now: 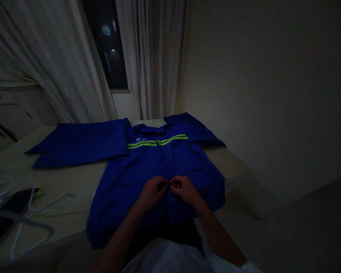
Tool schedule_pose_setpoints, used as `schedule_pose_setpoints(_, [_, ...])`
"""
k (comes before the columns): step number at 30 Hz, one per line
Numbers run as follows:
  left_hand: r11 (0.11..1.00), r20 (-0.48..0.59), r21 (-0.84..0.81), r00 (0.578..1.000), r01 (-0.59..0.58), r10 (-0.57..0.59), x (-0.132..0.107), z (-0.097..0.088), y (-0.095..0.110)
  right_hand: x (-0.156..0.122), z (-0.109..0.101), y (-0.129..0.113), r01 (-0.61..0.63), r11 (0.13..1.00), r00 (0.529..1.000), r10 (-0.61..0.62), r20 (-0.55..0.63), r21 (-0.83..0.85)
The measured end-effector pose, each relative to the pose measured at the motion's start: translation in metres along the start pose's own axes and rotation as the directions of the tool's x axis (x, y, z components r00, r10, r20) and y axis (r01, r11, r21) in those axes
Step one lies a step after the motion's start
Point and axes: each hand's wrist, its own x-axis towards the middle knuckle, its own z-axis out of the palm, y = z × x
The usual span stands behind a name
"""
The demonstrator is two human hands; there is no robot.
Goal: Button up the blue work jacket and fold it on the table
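A blue work jacket [139, 167] with yellow-green chest stripes lies spread front side up, its collar pointing away from me. Both hands meet at its front opening, below the chest. My left hand [155, 189] pinches one front edge of the jacket, fingertips pressed together. Right beside it, my right hand [183, 188] is closed in a pinch on the other edge. Whether a button or snap sits between the fingertips is too dark to tell. The jacket's lower hem hangs over the near table edge.
Folded blue cloth, perhaps trousers [85, 142], lies left of the jacket on the table [74, 182]. A dark phone-like object [19, 201] and white cables [49, 206] are at the near left. Curtains [156, 57] and a window [106, 45] stand behind, a wall to the right.
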Motion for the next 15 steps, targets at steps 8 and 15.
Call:
schedule_pose_setpoints(8, [0.997, -0.018, 0.064, 0.999, -0.034, 0.035, 0.0001, -0.0032, 0.0054, 0.0000, 0.0008, -0.0046, -0.003, 0.999, 1.000, 0.003, -0.019, -0.041])
schedule_pose_setpoints(15, [0.981, -0.014, 0.186, 0.998, -0.063, 0.067, 0.0014, -0.0025, 0.0047, -0.0009, 0.0046, -0.0040, -0.002, 0.998, 0.998, -0.002, -0.056, -0.068])
